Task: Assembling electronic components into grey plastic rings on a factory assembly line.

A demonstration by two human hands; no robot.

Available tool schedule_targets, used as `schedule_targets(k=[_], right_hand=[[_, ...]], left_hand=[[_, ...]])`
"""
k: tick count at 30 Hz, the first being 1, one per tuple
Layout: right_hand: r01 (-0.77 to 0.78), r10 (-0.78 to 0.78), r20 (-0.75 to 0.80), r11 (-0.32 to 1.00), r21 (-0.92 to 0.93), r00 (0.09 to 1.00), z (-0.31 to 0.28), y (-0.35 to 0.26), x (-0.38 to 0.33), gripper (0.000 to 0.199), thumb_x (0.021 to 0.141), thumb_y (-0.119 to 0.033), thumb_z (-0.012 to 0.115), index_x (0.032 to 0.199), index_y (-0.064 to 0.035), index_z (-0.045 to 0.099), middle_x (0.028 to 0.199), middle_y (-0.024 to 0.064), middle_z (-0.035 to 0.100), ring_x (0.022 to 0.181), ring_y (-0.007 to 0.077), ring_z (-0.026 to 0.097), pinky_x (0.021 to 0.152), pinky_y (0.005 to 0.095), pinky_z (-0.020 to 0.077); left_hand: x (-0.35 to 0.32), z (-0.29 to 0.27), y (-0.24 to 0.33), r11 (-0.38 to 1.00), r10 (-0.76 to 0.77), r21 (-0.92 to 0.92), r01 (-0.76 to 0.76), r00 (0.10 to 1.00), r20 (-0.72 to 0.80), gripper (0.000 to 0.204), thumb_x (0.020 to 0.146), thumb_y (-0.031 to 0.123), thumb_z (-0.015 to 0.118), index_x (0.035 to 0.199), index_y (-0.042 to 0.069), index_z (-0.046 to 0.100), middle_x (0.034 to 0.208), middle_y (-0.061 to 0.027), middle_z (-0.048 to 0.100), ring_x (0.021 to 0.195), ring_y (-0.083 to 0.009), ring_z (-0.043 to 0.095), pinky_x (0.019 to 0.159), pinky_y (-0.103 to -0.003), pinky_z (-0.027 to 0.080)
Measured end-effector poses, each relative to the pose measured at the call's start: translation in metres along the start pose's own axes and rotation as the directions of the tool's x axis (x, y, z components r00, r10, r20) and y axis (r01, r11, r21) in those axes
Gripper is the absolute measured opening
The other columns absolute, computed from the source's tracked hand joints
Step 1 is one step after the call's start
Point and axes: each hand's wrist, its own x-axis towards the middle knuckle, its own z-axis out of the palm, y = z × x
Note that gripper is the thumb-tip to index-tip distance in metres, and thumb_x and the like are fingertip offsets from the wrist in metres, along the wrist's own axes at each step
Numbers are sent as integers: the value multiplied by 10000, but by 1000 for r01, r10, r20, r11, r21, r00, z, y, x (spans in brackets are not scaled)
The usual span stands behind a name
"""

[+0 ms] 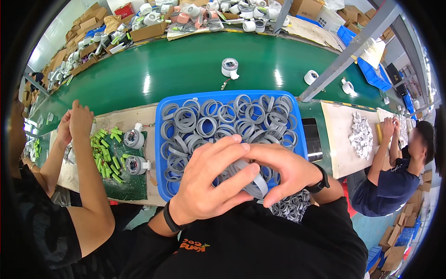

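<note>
Both my hands meet over the near side of a blue tray (160, 122) heaped with grey plastic rings (206, 126). My left hand (209, 181) curls its fingers round a grey ring (256, 187). From the other side my right hand (288, 169) grips the same ring between thumb and fingers. The held ring is partly hidden behind the fingers. Just under my right wrist lies a pile of smaller grey pieces (291, 208).
Left of the tray, green cylindrical cells (108, 158) and two white round housings (134, 138) lie on a mat. Beyond runs a green conveyor belt (186, 60) carrying a white housing (229, 68). Co-workers sit left and right (390, 172). A dark flat device (311, 139) adjoins the tray.
</note>
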Motion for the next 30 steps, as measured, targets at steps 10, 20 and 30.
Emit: schedule_targets(k=[10, 20, 30], right_hand=[[-50, 48, 79, 998, 25, 996, -10, 0, -2, 900, 640, -207, 846, 1374, -13, 363, 1209, 147, 544, 1057, 260, 597, 903, 354, 482], [-81, 58, 69, 911, 404, 996, 2, 7, -8, 825, 670, -191, 830, 1354, -23, 400, 1310, 113, 491, 1199, 243, 506, 998, 402, 412], [9, -11, -25, 996, -92, 1000, -6, 5, -7, 749, 672, -199, 802, 1318, -52, 453, 1233, 138, 550, 1085, 292, 574, 895, 377, 469]], left_hand=[[3, 1, 5, 985, 83, 145, -94, 994, 77, 615, 539, 121, 809, 1108, 101, 579, 1274, -184, 482, 1138, -398, 500, 844, -447, 444], [-2, 5, 4, 1000, -19, 22, 19, 1000, -16, 524, 586, 60, 777, 1083, 105, 616, 1265, -182, 486, 1133, -382, 482, 902, -437, 451], [-11, 16, -7, 999, 3, 33, -1, 998, -61, 521, 643, 103, 774, 1121, 166, 579, 1258, -166, 506, 1105, -388, 523, 882, -438, 463]])
